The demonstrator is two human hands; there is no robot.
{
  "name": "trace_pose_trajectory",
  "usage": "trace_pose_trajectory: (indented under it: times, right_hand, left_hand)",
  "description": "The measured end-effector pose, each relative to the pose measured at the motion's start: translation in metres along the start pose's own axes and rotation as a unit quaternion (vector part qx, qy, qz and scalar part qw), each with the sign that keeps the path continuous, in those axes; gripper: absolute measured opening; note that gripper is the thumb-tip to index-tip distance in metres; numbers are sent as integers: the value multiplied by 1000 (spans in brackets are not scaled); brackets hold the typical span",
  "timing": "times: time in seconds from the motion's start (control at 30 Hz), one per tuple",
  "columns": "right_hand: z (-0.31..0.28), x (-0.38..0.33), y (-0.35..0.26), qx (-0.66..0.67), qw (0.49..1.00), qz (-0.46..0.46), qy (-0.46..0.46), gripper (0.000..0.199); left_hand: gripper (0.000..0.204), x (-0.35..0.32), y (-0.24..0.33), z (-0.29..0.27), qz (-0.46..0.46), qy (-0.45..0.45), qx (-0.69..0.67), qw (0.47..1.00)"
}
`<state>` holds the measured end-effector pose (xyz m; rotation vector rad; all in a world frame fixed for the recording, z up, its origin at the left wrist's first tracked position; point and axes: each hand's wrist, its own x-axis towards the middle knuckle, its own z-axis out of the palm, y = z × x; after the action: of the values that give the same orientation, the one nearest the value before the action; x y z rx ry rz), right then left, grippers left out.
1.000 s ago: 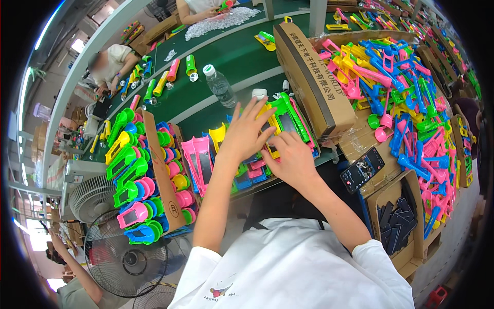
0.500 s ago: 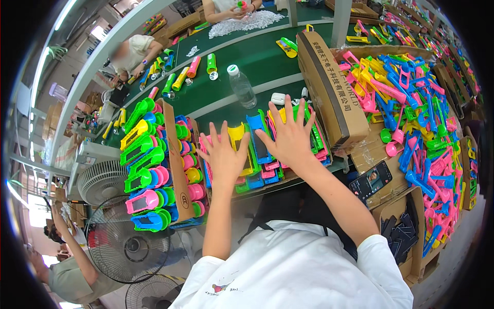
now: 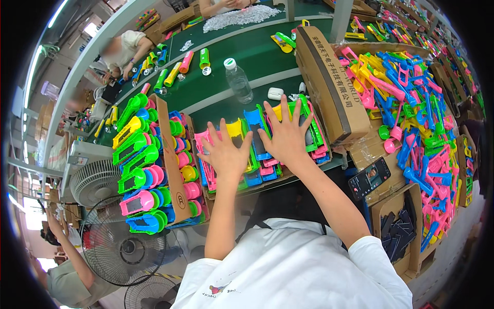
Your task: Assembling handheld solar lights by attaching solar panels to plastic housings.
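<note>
My left hand (image 3: 226,152) lies with fingers spread over a row of coloured plastic frames, some with dark panels, packed side by side. My right hand (image 3: 287,135) rests on the same row further right, its fingers also spread. Between the hands a blue plastic frame (image 3: 256,129) shows, with a yellow frame (image 3: 234,135) beside my left fingers. A green frame (image 3: 315,131) stands just right of my right hand. Neither hand grips anything. My palms hide part of the row.
A cardboard box (image 3: 175,159) with stacked scoop-shaped pieces is on the left. To the right stand a tall carton (image 3: 332,85), a heap of mixed plastic parts (image 3: 411,113), a phone (image 3: 369,179) and a box of dark panels (image 3: 397,234). A water bottle (image 3: 238,82) stands ahead.
The view has shifted slightly. Both hands stay spread over the row, in nearly the same place on it. The person across the table now shows less in the picture.
</note>
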<state>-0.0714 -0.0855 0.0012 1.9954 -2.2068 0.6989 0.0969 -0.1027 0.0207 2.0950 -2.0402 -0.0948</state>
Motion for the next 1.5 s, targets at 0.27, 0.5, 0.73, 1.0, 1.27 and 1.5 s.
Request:
trace_pose_trajectory:
  times: [0.27, 0.5, 0.73, 1.0, 1.27, 1.5]
  right_hand:
    - [-18, 5, 8, 4, 1000, -25, 7, 75]
    - [4, 13, 27, 22, 998, -40, 33, 66]
    - [-1, 10, 21, 20, 999, -25, -5, 69]
    - [-87, -74, 46, 202, 965, 4, 166, 57]
    - [-103, -176, 117, -105, 898, 381, 194, 92]
    - [-87, -154, 129, -178, 811, 556, 35, 112]
  left_hand:
    - [92, 5, -2, -11, 79, 75, 24, 994]
    - [72, 24, 2, 13, 236, 19, 6, 972]
    - [72, 23, 0, 15, 236, -10, 24, 971]
    - [52, 9, 9, -6, 268, 63, -28, 961]
    - [15, -65, 17, -17, 414, 110, -363, 828]
    - [19, -106, 6, -2, 521, -279, -480, 648]
